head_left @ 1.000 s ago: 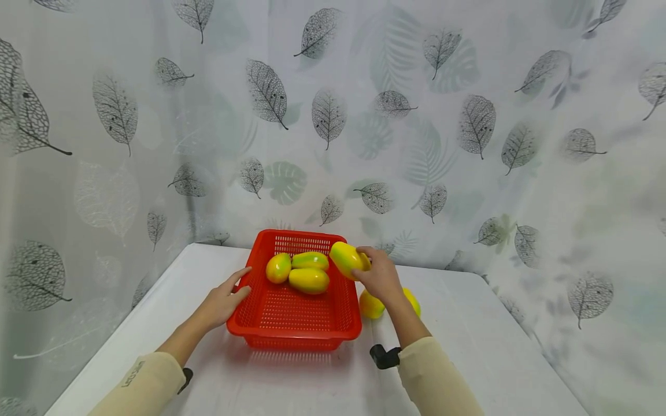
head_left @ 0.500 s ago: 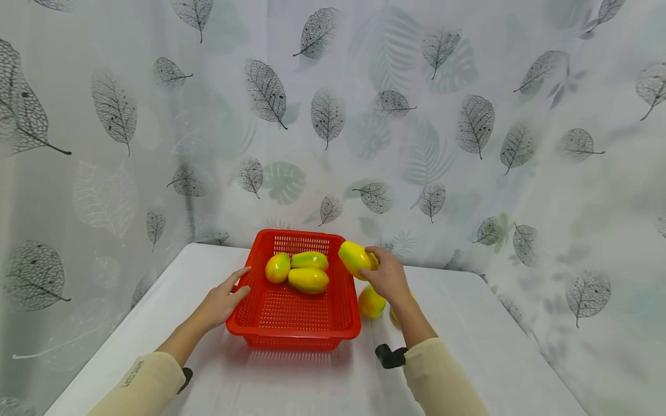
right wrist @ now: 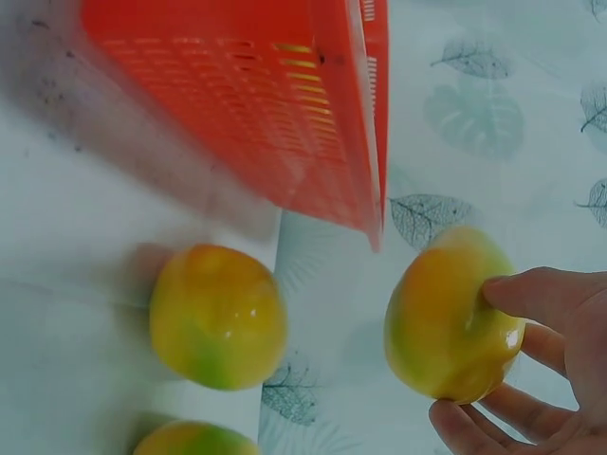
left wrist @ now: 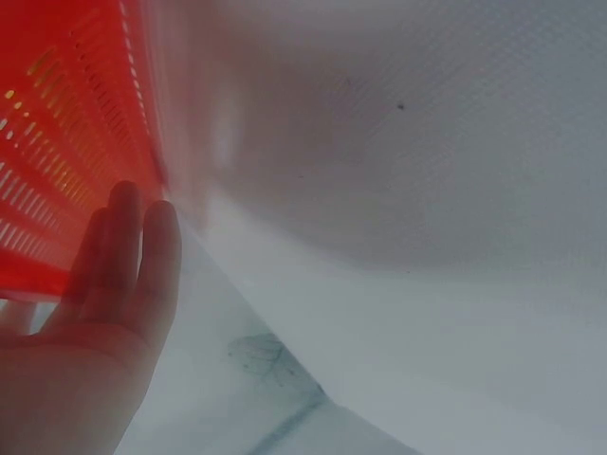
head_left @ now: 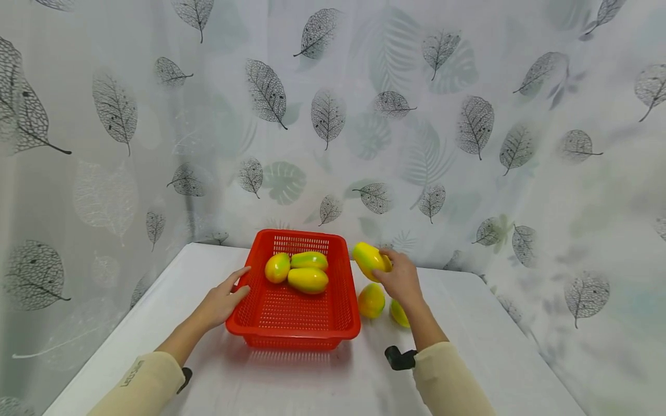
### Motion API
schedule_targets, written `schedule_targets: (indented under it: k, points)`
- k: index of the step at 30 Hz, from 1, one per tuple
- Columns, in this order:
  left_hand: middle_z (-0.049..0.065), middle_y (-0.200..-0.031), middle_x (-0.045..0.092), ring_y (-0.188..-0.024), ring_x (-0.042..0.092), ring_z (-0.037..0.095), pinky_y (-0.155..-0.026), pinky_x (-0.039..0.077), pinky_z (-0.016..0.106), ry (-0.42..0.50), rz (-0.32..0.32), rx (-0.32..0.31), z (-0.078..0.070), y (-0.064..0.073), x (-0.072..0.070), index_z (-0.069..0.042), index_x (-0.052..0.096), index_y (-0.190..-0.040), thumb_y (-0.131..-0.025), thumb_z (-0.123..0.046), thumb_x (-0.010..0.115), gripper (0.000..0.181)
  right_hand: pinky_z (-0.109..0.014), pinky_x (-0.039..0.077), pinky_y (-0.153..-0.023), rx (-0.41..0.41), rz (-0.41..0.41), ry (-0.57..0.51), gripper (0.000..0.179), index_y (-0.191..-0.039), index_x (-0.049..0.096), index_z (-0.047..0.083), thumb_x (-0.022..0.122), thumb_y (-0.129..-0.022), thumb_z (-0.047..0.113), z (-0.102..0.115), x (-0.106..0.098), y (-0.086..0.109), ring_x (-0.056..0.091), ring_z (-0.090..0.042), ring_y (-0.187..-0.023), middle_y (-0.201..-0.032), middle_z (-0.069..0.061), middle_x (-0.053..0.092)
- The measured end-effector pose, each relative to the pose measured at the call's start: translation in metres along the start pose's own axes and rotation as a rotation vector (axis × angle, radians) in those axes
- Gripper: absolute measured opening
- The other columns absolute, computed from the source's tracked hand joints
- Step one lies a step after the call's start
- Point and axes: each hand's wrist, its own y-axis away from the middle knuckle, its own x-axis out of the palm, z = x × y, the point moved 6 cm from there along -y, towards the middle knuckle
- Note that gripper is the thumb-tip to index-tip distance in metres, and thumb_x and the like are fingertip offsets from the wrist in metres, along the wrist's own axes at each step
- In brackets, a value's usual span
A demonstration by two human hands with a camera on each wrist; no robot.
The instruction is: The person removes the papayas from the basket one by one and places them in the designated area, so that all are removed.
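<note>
Right grip [head_left: 402, 280]: pinches a yellow fruit [head_left: 367, 259] aloft, outside the red basket [head_left: 293, 334], two o'clock.
Left grip [head_left: 218, 303]: fingers relaxed beside it, nine o'clock.
Fruit: mid-carry, I judge; next move needs a steady pinch.

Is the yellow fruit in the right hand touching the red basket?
Apart. The right wrist view shows a gap between the held fruit and the red basket.

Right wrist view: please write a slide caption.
Right hand holds a yellow-green fruit near a red basket, two more fruits on the table.
</note>
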Motion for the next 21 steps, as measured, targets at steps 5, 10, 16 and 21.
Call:
schedule_targets:
  k: [5,10,16,21]
  points:
    - [0.019,-0.116,0.051,-0.079,0.061,0.023,-0.065,0.055,0.033,0.011,0.002,-0.008,0.000,0.000,-0.001,-0.027,0.023,-0.148,-0.096,-0.038,0.046,0.058,-0.050,0.041,-0.095,0.001,-0.016,0.014,0.051,-0.129,0.054,0.014,0.068,-0.080,0.022,-0.008,-0.006,0.000,0.048,-0.033,-0.110,-0.127,-0.015,0.051]
    - [0.020,-0.116,0.051,-0.079,0.061,0.024,-0.065,0.055,0.033,-0.002,0.005,0.012,-0.003,0.001,-0.001,-0.024,0.022,-0.148,-0.097,-0.036,0.046,0.058,-0.050,0.042,-0.094,0.035,-0.012,0.003,0.052,-0.130,0.053,0.014,0.068,-0.081,0.022,-0.018,-0.008,0.002,0.048,-0.033,-0.110,-0.128,-0.015,0.049]
    - [0.020,-0.115,0.052,-0.075,0.059,0.021,-0.064,0.055,0.033,-0.006,0.003,0.010,-0.003,0.002,0.000,-0.024,0.023,-0.148,-0.097,-0.035,0.047,0.058,-0.052,0.041,-0.095,0.057,-0.012,0.005,0.054,-0.132,0.051,0.014,0.066,-0.082,0.023,-0.029,-0.010,0.006,0.046,-0.035,-0.113,-0.130,-0.016,0.048]
    - [0.019,-0.115,0.051,-0.076,0.060,0.022,-0.065,0.055,0.033,-0.002,0.004,0.010,-0.002,0.001,0.000,-0.025,0.023,-0.148,-0.096,-0.039,0.047,0.059,-0.052,0.040,-0.095,0.070,-0.018,0.015,0.054,-0.133,0.050,0.014,0.066,-0.082,0.023,-0.036,-0.014,0.007,0.045,-0.035,-0.115,-0.131,-0.017,0.048]
